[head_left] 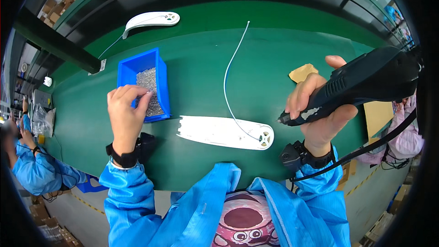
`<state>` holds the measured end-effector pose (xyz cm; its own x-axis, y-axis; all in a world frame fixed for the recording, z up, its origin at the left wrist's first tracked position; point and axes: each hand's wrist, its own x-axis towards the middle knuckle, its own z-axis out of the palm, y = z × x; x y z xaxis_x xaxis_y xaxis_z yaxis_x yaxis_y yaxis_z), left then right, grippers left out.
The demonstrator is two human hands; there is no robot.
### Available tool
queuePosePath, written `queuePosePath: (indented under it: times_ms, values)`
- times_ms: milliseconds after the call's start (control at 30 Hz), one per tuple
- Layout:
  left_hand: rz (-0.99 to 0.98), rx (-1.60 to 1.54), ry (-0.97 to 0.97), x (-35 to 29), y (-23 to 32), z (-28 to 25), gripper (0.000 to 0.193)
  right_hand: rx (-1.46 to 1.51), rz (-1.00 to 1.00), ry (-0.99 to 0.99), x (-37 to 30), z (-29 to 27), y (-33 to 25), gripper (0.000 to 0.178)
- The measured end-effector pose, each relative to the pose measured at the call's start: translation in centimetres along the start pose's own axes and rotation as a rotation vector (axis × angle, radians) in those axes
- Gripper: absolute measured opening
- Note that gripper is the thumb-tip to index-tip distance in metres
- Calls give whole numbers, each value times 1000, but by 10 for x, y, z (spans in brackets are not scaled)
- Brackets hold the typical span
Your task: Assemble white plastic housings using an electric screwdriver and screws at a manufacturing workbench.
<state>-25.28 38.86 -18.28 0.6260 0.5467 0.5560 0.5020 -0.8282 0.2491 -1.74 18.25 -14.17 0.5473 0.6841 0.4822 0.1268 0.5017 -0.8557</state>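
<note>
My right hand (315, 110) grips a black electric screwdriver (361, 84), its tip pointing left above the table. Over the near part of a blue bin (162, 82), my left hand (125, 112) has thumb and forefinger pinched together; whatever lies between them is too small to make out. Inside the bin is a heap of small grey metal pieces (147, 78), probably screws. Between my hands a long white plastic panel (215, 131) lies flat, rounded at its right end. From that end a thin white-and-blue cable (225, 82) curves toward the back of the table.
A second white panel (153, 19) with a cable rests at the back left, near a dark green post (57, 41). A torn piece of brown cardboard (302, 72) lies beyond my right hand. The screwdriver's black cord (361, 151) hangs at the right. Another person in blue sleeves (41, 164) works at far left.
</note>
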Motion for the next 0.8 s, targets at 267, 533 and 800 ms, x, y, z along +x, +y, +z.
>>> queuePosePath:
  times_ms: [267,533,800]
  values:
    - [269,-588,-198,-19,95,-18,13,380,-194,-198,-18,54,-22,79]
    - [262,-714,-269,-29,112,-15,11,456,-171,-258,-29,56,-34,78]
    - [257,-673,-239,-36,115,-26,10,296,-140,-526,-28,51,-44,77]
